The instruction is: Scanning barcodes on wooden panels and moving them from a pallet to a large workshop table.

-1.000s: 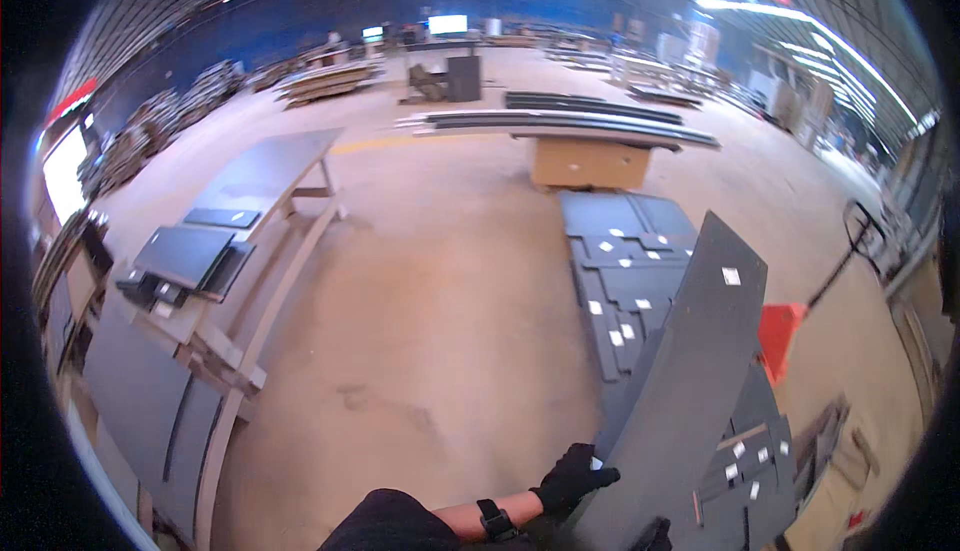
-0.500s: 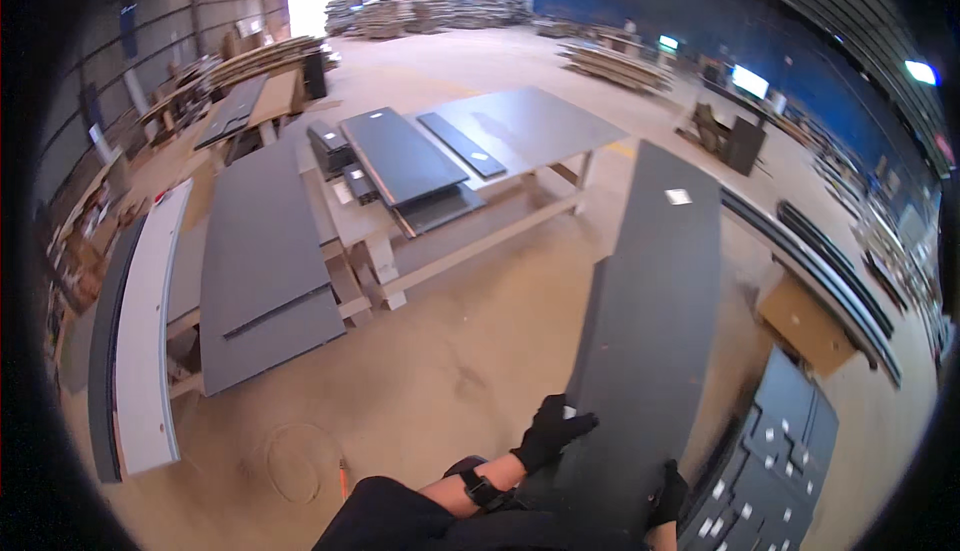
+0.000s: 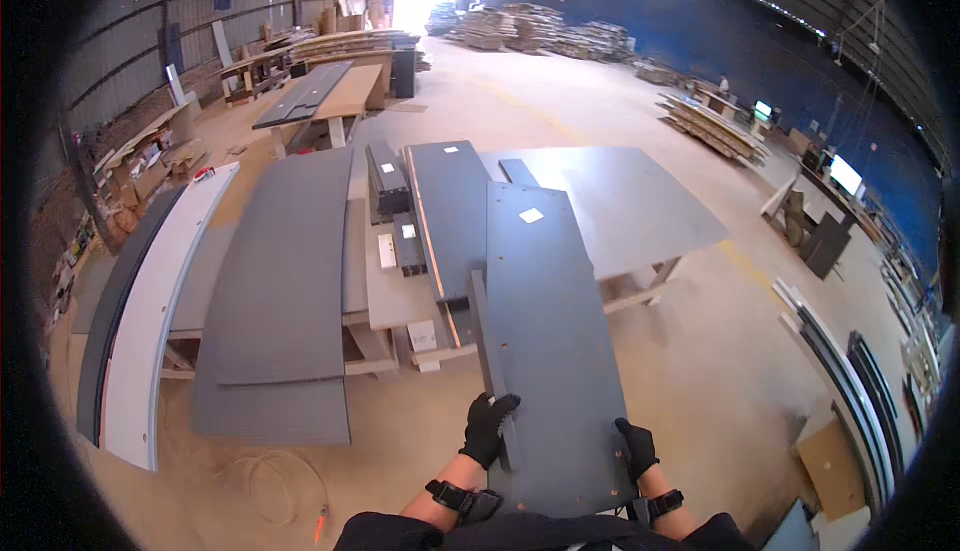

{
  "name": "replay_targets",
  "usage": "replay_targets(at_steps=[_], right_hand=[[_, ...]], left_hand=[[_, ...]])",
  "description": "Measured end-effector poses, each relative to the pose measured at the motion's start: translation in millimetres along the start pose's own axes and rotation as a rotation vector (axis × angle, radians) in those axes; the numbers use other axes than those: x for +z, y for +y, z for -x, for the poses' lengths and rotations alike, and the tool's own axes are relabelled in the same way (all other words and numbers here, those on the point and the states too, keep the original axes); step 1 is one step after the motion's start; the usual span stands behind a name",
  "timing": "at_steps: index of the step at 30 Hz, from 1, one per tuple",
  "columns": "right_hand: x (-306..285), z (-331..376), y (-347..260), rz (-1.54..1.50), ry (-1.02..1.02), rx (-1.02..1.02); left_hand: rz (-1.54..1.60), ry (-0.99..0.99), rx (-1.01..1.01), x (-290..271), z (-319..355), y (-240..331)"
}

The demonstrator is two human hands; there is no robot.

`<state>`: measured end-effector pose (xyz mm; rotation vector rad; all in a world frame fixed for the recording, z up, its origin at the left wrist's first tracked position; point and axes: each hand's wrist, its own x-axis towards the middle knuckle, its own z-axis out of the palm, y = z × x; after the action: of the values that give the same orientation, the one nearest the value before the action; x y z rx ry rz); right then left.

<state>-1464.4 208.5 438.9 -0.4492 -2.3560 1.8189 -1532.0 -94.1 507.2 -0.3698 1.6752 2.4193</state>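
Note:
A long dark grey panel (image 3: pixel 548 321) stretches out in front of me, with a white label near its far end and several small holes. Along its left edge runs a narrow grey strip (image 3: pixel 490 361). My left hand (image 3: pixel 486 429), in a black glove, is closed round this left edge near the strip's close end. On the opposite edge, my gloved right hand (image 3: pixel 638 447) grips with the thumb on top; its other fingers are mostly hidden beneath. The panel's far end overlaps the work table (image 3: pixel 650 201) in the view; whether it touches anything there I cannot tell.
Dark panels (image 3: pixel 450 191) and short dark pieces (image 3: pixel 385 181) lie on the table. Large grey boards (image 3: pixel 280 261) and a white board (image 3: pixel 165 321) lie to the left. A thin hose (image 3: pixel 270 486) is on the floor. Long profiles (image 3: pixel 840 381) and a cardboard box (image 3: pixel 832 466) are at right.
My view has swung left. The panel has moved left with both hands on it, from beside the work table to in front of the panels on it.

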Motion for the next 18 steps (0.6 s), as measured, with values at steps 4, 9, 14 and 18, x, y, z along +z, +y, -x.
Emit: replay_targets(at_steps=[4, 9, 14, 18], right_hand=[[16, -120, -54, -0.006, -0.091, 0.041], [61, -274, -112, -0.147, -0.217, 0.304], [103, -407, -125, 0.044, -0.273, 0.359], [160, -456, -191, 0.016, -0.331, 0.524]], left_hand=[[0.219, 0.053, 0.060, 33, -99, 34], [0.189, 0.188, 0.101, 57, -216, 72], [0.221, 0.259, 0.107, 64, -315, 113], [0.193, 0.299, 0.135, 32, -391, 138]])
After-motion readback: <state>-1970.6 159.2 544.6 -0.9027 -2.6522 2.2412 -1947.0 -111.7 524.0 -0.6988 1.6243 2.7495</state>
